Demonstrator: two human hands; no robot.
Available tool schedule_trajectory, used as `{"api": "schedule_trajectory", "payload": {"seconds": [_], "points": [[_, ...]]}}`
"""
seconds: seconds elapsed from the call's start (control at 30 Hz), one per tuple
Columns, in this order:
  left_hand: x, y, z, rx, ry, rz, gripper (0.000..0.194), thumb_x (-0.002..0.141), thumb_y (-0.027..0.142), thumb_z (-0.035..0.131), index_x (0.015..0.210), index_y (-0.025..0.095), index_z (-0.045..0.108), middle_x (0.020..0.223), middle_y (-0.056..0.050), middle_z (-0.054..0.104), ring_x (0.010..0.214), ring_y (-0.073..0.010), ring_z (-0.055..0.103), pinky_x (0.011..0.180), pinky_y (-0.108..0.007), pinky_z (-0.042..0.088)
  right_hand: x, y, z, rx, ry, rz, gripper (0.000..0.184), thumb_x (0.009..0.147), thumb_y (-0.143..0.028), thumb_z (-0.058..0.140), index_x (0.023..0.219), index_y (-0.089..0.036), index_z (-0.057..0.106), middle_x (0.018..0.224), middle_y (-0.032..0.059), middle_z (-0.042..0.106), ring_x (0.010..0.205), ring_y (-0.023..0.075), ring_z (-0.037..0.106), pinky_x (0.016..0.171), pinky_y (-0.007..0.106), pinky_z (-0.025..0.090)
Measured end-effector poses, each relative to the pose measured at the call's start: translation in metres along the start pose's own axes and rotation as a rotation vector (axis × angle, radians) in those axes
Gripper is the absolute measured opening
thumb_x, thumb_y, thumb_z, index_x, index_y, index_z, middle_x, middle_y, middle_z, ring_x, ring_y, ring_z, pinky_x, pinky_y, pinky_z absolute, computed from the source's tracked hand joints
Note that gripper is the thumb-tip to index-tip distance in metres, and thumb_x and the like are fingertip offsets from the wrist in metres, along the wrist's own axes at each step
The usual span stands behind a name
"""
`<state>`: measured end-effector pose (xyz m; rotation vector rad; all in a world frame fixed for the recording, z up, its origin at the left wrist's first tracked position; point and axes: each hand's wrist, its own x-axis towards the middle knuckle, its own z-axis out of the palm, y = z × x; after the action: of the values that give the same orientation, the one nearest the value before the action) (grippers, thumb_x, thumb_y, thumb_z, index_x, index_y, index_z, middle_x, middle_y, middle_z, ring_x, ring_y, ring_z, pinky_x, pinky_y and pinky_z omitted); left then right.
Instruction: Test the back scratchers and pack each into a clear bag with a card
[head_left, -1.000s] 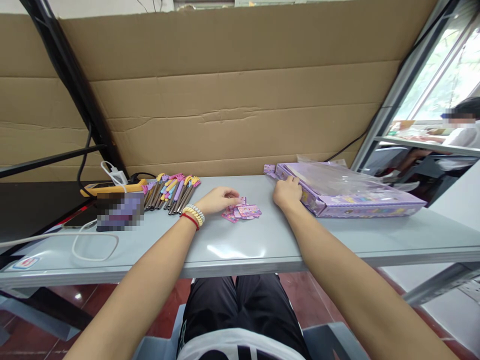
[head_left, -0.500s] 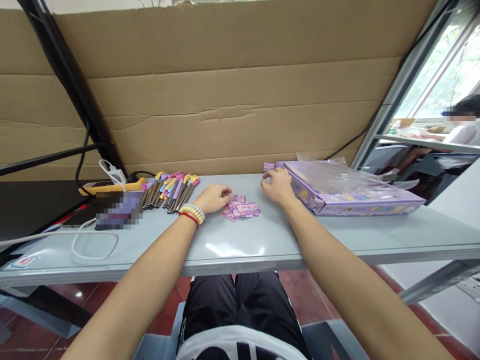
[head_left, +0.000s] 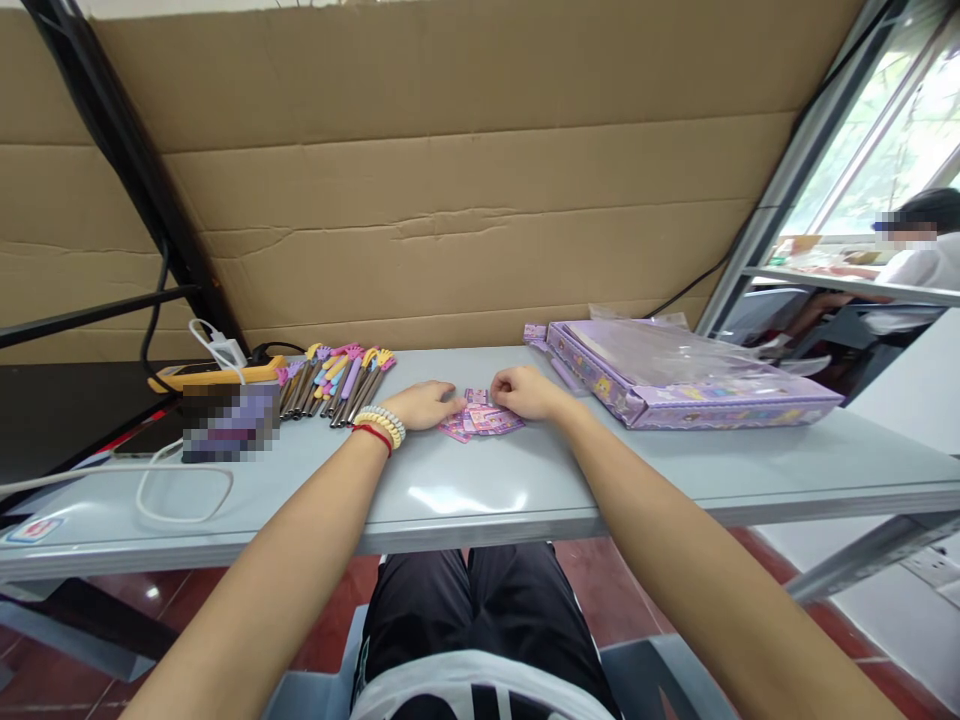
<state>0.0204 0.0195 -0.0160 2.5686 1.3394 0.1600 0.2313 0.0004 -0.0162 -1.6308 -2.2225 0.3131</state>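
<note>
Small pink cards (head_left: 487,423) lie piled on the table (head_left: 480,475) between the left grip (head_left: 422,405) and the right grip (head_left: 528,393). Both curl at the pile's edges; whether either pinches a card, I cannot tell. Colourful-topped sticks (head_left: 349,383) lie left of the left grip, a purple box (head_left: 735,411) right of the right grip.

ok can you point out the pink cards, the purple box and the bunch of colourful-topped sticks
Pink cards (head_left: 484,421): head view, middle of the pile.
Purple box (head_left: 735,413): head view, its near side wall.
Colourful-topped sticks (head_left: 341,387): head view, around the middle of the bunch.
</note>
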Motion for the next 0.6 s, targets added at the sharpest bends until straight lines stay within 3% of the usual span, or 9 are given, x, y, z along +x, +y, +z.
{"api": "schedule_trajectory", "payload": {"seconds": [0.2,0.6], "points": [[-0.0011,0.0011,-0.0017,0.046,-0.026,0.02,0.066,0.087,0.058,0.034,0.131,0.012,0.052,0.137,-0.016,0.052,0.125,-0.0272,0.049,0.104,-0.032,0.034,-0.0029,-0.0018,-0.0054,-0.006,0.047,0.001,0.016,0.073,-0.017,0.054,0.078,-0.015,0.069,0.077,0.0034,0.07,0.069,0.0121,0.058,0.062,0.02,0.038],[-0.0013,0.0017,-0.0019,0.026,-0.026,0.024,0.063,0.086,0.056,0.039,0.129,0.013,0.054,0.135,-0.016,0.054,0.122,-0.0275,0.051,0.102,-0.032,0.036,-0.0012,0.0017,-0.0037,-0.073,-0.007,0.09,0.013,0.073,-0.019,0.056,0.077,-0.017,0.069,0.081,0.0048,0.072,0.076,0.0152,0.062,0.066,0.022,0.04]]}}
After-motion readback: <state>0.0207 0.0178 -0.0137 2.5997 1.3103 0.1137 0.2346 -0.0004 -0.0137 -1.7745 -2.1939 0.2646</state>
